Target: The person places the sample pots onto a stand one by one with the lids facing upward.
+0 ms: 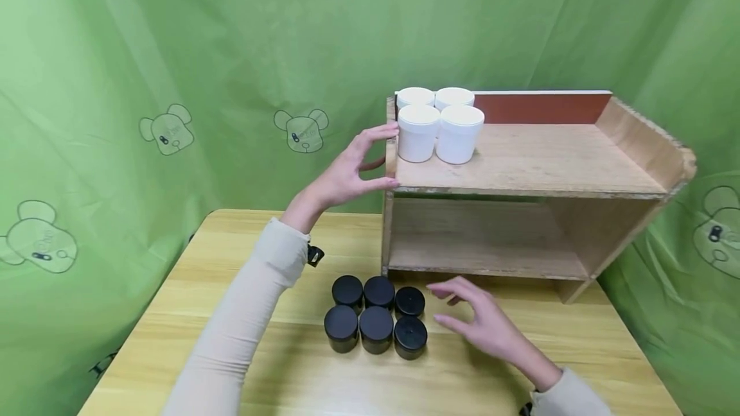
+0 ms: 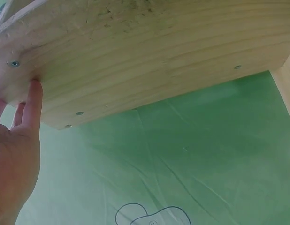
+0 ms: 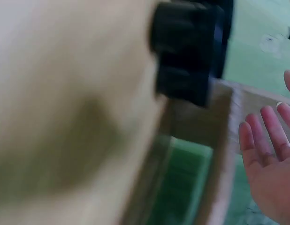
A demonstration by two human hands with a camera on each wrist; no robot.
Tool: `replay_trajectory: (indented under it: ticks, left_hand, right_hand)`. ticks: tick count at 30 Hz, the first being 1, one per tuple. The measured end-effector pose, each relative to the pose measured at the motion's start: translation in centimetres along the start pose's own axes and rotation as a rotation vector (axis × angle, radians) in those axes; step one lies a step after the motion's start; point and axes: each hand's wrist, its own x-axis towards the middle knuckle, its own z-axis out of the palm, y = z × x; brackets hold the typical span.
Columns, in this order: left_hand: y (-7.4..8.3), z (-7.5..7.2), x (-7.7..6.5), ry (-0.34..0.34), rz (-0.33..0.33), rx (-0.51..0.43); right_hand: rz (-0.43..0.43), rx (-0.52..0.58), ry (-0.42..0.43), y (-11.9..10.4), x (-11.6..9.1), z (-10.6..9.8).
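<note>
My left hand [image 1: 347, 175] is spread wide, fingertips at the left side of the shelf [image 1: 555, 156]. My right hand [image 1: 482, 326] holds nothing, its thumb and fingers apart, just right of six black jars [image 1: 376, 329]. These stand on the table [image 1: 231, 262] in two rows of three, on the near side of the shelf. Four white jars [image 1: 459, 137] stand two by two on its upper board, at the left end.

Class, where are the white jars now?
In the head view, the white jars stand right of centre, at the left end of the upper shelf, beside the left hand.
</note>
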Motion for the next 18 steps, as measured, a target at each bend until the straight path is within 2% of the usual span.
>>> replay_trajectory:
  ticks: [6,11,18]
  left_hand:
    - [-0.1,-0.2,-0.2,0.005,-0.005,0.015]
    - [-0.2,-0.1,-0.2,0.010,-0.002,0.021]
    - [-0.2,0.0,-0.1,0.014,0.002,0.020]
  right_hand:
    - [0.039,0.094,-0.066,0.7,-1.7,2.6]
    - [0.069,0.147,-0.105,0.7,-2.5,3.8]
    - [0.111,0.136,-0.125,0.8,-2.8,4.6]
